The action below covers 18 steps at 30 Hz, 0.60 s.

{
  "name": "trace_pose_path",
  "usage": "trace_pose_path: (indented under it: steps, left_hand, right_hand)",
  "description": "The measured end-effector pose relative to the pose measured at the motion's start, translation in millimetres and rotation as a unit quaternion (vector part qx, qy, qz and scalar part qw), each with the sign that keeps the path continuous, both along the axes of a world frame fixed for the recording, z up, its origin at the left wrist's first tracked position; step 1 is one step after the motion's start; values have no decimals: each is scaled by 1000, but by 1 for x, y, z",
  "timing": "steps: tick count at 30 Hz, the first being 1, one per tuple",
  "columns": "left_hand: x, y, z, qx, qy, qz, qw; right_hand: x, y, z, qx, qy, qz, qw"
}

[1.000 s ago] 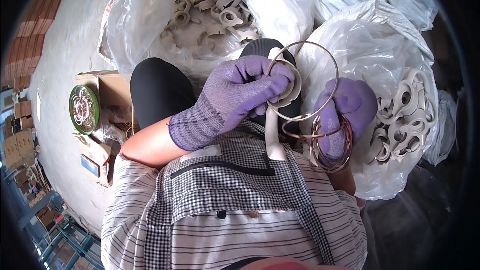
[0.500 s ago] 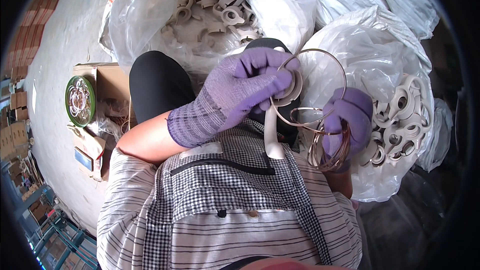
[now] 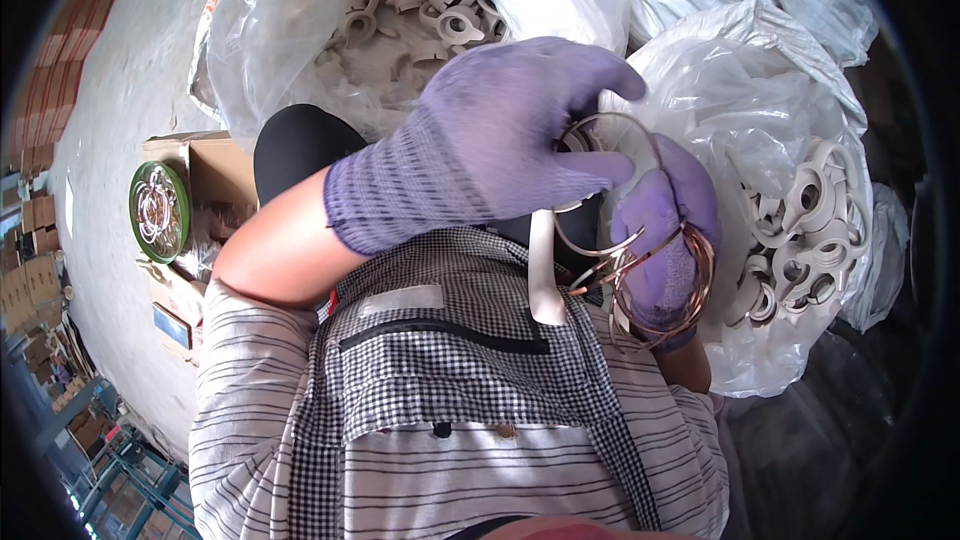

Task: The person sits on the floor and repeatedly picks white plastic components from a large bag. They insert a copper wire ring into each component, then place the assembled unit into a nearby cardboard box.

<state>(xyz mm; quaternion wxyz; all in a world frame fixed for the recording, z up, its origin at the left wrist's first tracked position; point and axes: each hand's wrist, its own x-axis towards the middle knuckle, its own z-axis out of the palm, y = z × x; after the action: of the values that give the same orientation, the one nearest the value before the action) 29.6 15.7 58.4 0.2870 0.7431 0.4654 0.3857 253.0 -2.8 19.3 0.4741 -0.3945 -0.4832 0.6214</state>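
The purple knitted-cloth glove on the left hand (image 3: 520, 130) looks matt, its cuff ribbed and flecked; the similar purple cloth glove on the right hand (image 3: 660, 230) is equally dull. Thin copper-coloured round rings (image 3: 697, 290) gleam like polished metal. The off-white curved plastic handle (image 3: 543, 265) is smooth with a soft sheen, while the off-white ring-shaped plastic pieces (image 3: 818, 195) appear flatter. Clear crinkled plastic bags (image 3: 265, 55) shine glossily. The black-and-white checked apron (image 3: 420, 390) is matt woven cloth; the brown box (image 3: 225, 165), dull cardboard.
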Motion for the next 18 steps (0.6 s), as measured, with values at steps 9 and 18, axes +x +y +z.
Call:
trace_pose_path:
  steps: [9,18]
  left_hand:
    - [0,-51,-46,-239,-404,100,877]
    - [-5,-40,-63,-173,-188,150,955]
  right_hand:
    - [-2,-4,-16,105,-143,-2,984]
    - [-13,12,-19,152,-270,-20,951]
